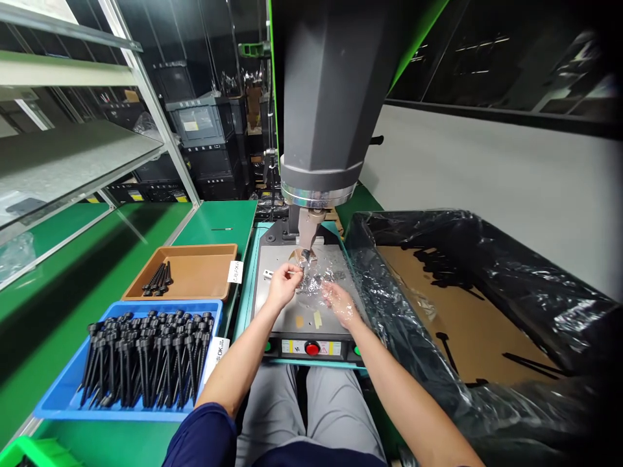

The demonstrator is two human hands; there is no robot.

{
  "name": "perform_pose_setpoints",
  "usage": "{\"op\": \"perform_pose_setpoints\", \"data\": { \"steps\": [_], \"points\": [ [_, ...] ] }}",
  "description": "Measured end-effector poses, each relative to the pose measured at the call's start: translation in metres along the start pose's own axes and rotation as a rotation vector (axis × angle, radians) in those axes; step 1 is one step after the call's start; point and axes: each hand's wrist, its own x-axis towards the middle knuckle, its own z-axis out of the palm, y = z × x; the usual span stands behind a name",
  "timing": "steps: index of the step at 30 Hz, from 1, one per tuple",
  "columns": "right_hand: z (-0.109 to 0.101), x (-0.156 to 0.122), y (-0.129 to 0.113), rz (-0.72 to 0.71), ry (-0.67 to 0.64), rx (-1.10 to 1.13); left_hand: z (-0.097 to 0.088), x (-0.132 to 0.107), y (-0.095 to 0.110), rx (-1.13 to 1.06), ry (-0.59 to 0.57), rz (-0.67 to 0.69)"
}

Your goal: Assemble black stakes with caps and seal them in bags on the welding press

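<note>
Left grip (286, 283) is closed, thumb and finger pinching a small black part (305, 255) at its 1 o'clock, just beneath the pale machine horn (307, 225). Right grip (339, 303), at 4 o'clock from the part, has fingers curled against crinkled clear plastic film (316, 285); whether they pinch it, I cannot tell. Both are over a grey metal plate (275, 311), a red push button (312, 349) at 6 o'clock. On the green surface (224, 213), an orange tray (199, 269) with a few black capped stems (158, 279) lies at 9 o'clock, a blue tray (63, 402) packed with more at 8. At 3 o'clock, a black-lined bin (535, 256) holds scattered dark pieces (446, 350).
</note>
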Motion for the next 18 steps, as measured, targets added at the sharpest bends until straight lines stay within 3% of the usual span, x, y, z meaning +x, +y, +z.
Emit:
{"op": "perform_pose_setpoints", "data": {
  "steps": [6, 11, 15, 18],
  "points": [
    [-0.017, -0.035, 0.001, 0.090, -0.037, -0.037, -0.013, -0.011, 0.004, 0.174, 0.080, 0.130],
    [-0.064, -0.108, 0.021, 0.114, -0.027, -0.292, -0.043, -0.064, 0.001, 0.330, 0.277, 0.197],
    [-0.094, -0.156, 0.039, -0.047, 0.314, -0.557, -0.065, -0.123, -0.034, 0.538, 0.382, 0.181],
    [-0.100, -0.166, 0.050, -0.154, 0.466, -0.741, -0.077, -0.161, -0.071, 0.698, 0.405, 0.173]
  ]
}}
